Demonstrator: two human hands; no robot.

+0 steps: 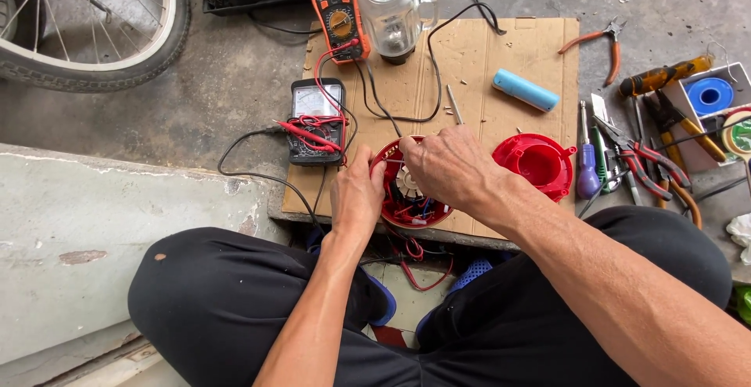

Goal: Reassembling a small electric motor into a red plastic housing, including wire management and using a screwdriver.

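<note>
Looking down from my head camera: biggest thing in shot is the bicycle wheel (94, 27) at top left, standing on the concrete floor. Below it, a pale concrete ledge (86, 230) runs along the left. Centre stage is the flat sheet of cardboard (477, 66) I'm working on, with my black-trousered knees at its near edge.

On the cardboard, a clear glass blender jar (391, 7) stands at the far edge, an orange digital multimeter (336, 7) just beside it on the left. Nearer me, a black analogue meter (314, 121) with red probe leads draped over it. To the right lies a red plastic cover (540, 164), open side up, and beyond it a light blue cylinder (526, 90).

Now the action: the open red motor base (411, 203) sits at the near middle of the cardboard, wires showing inside. My left hand (356, 199) grips its left rim, fingers curled around the edge. My right hand (450, 168) reaches over the top, fingertips pinched together at the white part in the middle; what they pinch I cannot tell.

Off to the right, a scatter of pliers and screwdrivers (634, 160), a blue solder spool (710, 95), and orange-handled pliers (594, 43) on the floor.
</note>
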